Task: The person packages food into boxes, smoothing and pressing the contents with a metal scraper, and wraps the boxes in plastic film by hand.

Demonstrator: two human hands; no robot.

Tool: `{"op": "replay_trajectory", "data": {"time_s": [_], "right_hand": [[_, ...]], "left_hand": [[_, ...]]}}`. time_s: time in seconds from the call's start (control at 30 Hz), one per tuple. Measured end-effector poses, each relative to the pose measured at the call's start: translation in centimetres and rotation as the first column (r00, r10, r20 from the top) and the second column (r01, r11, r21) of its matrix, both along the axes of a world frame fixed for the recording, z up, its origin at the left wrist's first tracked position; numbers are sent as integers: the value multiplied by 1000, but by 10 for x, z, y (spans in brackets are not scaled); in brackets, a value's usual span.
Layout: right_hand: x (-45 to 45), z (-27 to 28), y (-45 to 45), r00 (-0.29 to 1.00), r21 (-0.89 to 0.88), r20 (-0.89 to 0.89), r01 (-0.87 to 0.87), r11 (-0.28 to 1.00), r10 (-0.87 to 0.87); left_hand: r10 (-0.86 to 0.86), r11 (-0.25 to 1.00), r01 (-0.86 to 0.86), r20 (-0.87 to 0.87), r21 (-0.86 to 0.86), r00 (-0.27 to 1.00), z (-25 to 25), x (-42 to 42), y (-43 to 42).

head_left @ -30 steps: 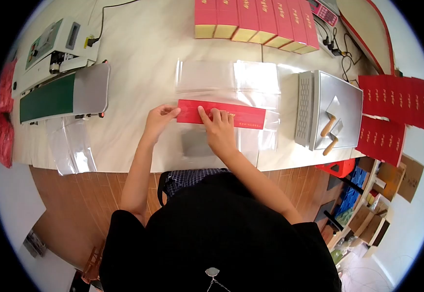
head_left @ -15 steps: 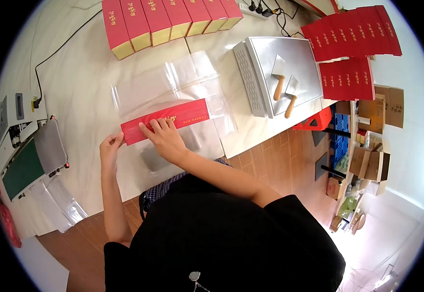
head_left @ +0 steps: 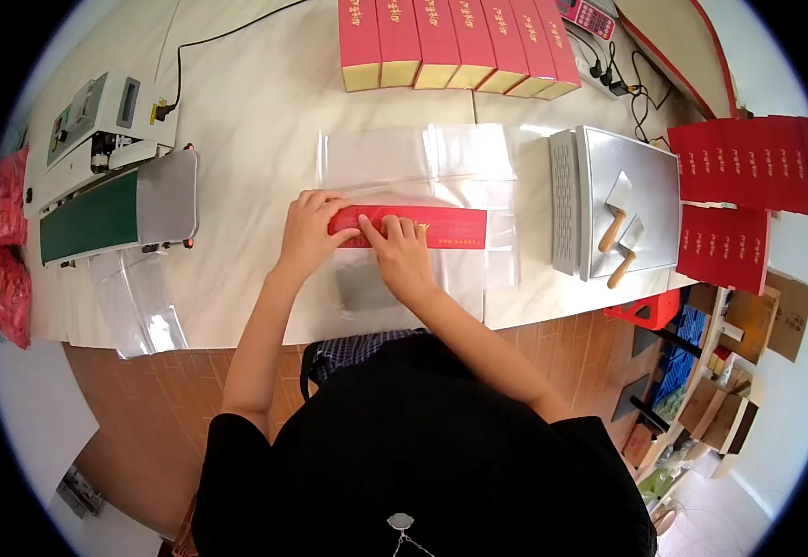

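A flat red strip with gold lettering [head_left: 459, 228] lies on clear plastic sheets [head_left: 376, 153] on the pale table. My left hand [head_left: 313, 227] grips the strip's left end, thumb at the lower edge and fingers at the upper one. Fingers of my right hand [head_left: 402, 255] are spread and press on the strip's left half, close beside the left hand. Under the strip, near the table's front edge, a greyish patch [head_left: 365, 286] shows through the plastic.
Red boxes [head_left: 436, 42] stand in a row at the back. On the right, two wooden-handled scrapers [head_left: 615, 227] lie on a metal box [head_left: 645, 167], beside red printed sheets [head_left: 747, 167]. A machine with a green belt [head_left: 97, 218] stands left, near more plastic [head_left: 139, 302].
My left hand has moved from the strip's left corner to a wider grip over its end. The head view swung right and came back. My right hand still presses on the strip.
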State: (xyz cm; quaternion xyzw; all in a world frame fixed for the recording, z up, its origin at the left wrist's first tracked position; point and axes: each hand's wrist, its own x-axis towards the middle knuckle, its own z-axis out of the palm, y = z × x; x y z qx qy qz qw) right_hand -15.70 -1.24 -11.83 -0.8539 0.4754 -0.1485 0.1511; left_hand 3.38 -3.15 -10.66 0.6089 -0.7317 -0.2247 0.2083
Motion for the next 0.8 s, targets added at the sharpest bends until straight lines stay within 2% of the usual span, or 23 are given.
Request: {"op": "replay_trajectory", "data": {"time_s": [0.07,0.17,0.23,0.27,0.33,0.43,0.47,0.53,0.6,0.63,0.7,0.77,0.8], "right_hand": [[-3,0,-2,1000,-26,-31,4,1000,-5],[-5,-1,-5,1000,24,-1,0,1000,0],[-8,4,-11,990,140,133,25,990,-44],[-16,8,-16,991,137,120,39,990,-56],[-46,16,-27,937,128,282,178,976,-208],[-135,25,-53,850,-126,286,491,862,-442],[-170,36,-63,840,-285,224,542,791,-495],[-235,42,-72,678,-468,74,672,575,-732],[-283,52,-78,434,-446,-233,748,492,-871],[-296,58,-78,380,-439,-392,723,534,-838],[-323,43,-84,378,-360,-391,776,518,-839],[-323,38,-90,289,-187,-495,886,425,-820],[-329,32,-92,316,-172,-493,878,447,-810]], "left_hand": [[-5,1000,5,23,-5,1000,-5,-6,-4],[4,1000,-3,61,-8,998,-10,-11,-8],[13,1000,-12,72,-10,997,-11,-10,-10],[27,1000,-26,98,-8,995,-11,-10,-11],[37,999,-34,108,-24,994,-11,-14,-14],[30,999,-29,49,-33,998,-13,-17,-15],[47,999,-47,58,-14,997,-9,-17,-15],[72,997,-72,72,2,995,-6,-18,-15],[80,997,-80,77,5,994,-7,-18,-15],[83,996,-84,79,8,993,-8,-17,-14],[87,996,-88,86,5,992,-9,-17,-14],[106,994,-107,98,2,990,-9,-16,-13],[98,995,-98,85,-7,992,-9,-16,-13]]}}
